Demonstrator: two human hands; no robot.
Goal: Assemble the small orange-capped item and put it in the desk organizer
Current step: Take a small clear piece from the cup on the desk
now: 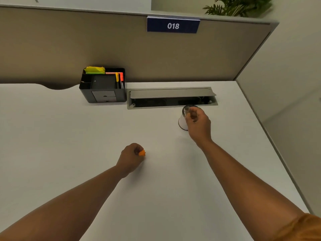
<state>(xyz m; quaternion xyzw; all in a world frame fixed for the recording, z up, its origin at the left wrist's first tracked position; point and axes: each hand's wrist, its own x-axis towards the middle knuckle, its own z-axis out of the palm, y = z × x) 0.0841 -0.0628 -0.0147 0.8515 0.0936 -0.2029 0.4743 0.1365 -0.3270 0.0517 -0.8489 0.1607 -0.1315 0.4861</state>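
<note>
My left hand (131, 158) rests near the middle of the white desk (69, 136), closed around a small orange cap (142, 153) that sticks out between the fingertips. Farther back on the right, my right hand (198, 122) grips a small clear-topped white container (182, 121) standing on the desk just in front of the cable tray. The black desk organizer (104, 96) stands at the back against the partition, well to the left of my right hand, with sticky notes and markers in its compartments.
An open grey cable tray (172, 98) with a raised flap is set into the desk behind my right hand. A beige partition (69, 49) with a blue "018" sign (172, 25) closes the back. The desk edge runs diagonally at right.
</note>
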